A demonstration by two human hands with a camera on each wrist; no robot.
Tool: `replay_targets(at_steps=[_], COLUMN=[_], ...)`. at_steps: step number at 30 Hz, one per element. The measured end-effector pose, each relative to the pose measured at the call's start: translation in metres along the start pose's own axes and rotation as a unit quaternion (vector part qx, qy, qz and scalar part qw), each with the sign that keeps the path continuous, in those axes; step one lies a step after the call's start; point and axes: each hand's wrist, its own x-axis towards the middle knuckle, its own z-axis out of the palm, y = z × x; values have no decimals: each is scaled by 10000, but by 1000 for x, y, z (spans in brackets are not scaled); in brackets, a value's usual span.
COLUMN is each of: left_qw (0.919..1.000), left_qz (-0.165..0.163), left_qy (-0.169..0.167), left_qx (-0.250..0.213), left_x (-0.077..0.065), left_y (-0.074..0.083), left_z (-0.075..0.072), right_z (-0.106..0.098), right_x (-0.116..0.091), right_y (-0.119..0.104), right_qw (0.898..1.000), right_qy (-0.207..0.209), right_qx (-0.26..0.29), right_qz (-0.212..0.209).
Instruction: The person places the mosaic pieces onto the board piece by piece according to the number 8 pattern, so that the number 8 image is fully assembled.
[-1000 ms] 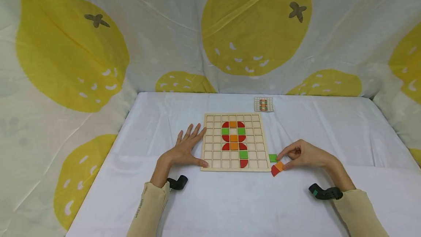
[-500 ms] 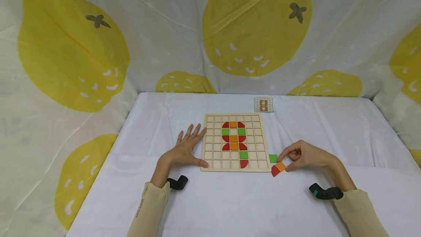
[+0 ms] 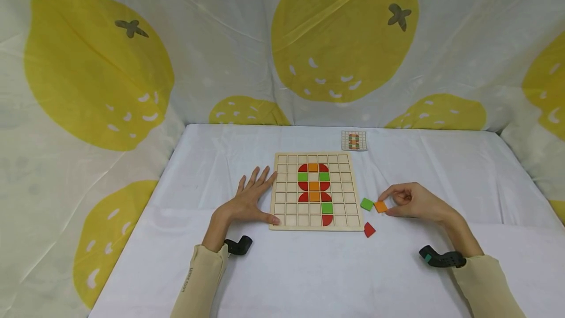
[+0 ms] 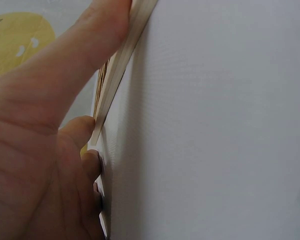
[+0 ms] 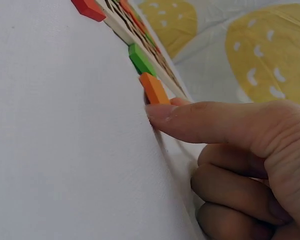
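Note:
A wooden grid board (image 3: pixel 282 210) lies mid-table, with red, orange and green tiles set in several of its squares. My left hand (image 3: pixel 247 200) is spread along the board's left side, thumb on the lower left corner and fingertips at the edge. To the right of the board, my right hand (image 3: pixel 417 202) pinches an orange square tile (image 5: pixel 155 90) between thumb and index finger. A green square tile (image 3: pixel 367 204) lies between that tile and the board. Close to the board's lower right corner sits a red quarter-round tile (image 3: pixel 369 229).
Behind the board lies a small pattern card (image 3: pixel 354 140) printed with a coloured grid figure. A white cloth (image 3: pixel 309 274) covers the table. Lemon-print fabric (image 3: pixel 229 38) hangs behind and at the sides.
My right hand has moved away from me and slightly right with the orange tile, parting it from the red one. The green tile has turned and shifted slightly. My left hand stays put.

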Motion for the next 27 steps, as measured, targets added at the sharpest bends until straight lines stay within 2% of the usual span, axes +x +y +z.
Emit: replay_targets(at_steps=[7, 14, 17, 23, 27], left_qw=[10000, 9999, 10000, 10000, 10000], left_qz=[-21, -65, -56, -51, -38], left_qy=[-31, -75, -48, -36, -35], left_qx=[-8, -16, -42, -46, -41], left_x=[1, 1, 1, 0, 0], left_y=[-1, -1, -1, 1, 0], left_z=[-1, -1, -1, -1, -1], right_z=[0, 5, 5, 4, 5], right_x=[2, 4, 5, 5, 4], right_y=[-1, -6, -7, -4, -5], right_qw=[9979, 9897, 9894, 9956, 9924], right_qy=[464, 1027, 1061, 739, 920], right_qx=[-231, -863, -879, -571, -788], right_qz=[380, 506, 448, 48, 206])
